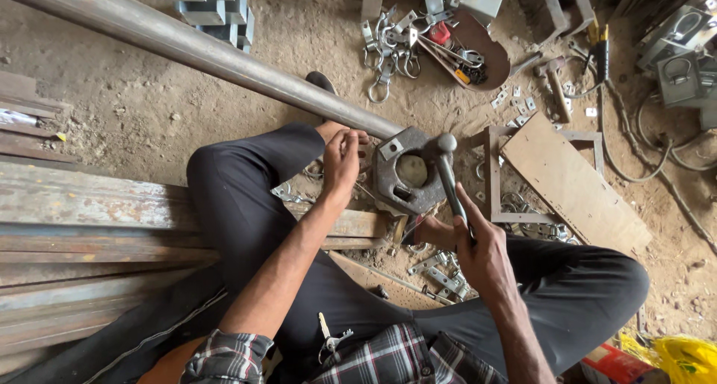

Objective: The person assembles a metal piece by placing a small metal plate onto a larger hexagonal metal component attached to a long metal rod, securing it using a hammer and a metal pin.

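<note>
The person sits on the dirt floor [149,115] at a hammering step. The right hand [482,253] is wrapped around the handle of a hammer [447,171], its head resting just over the heavy iron block [407,171] in front of the knees. The left hand [341,160], just left of the block, is curled closed beside it; what it pinches is too small to tell. The next blow seems to call for the piece held steady and the left fingers kept well away from the hammer head
</note>
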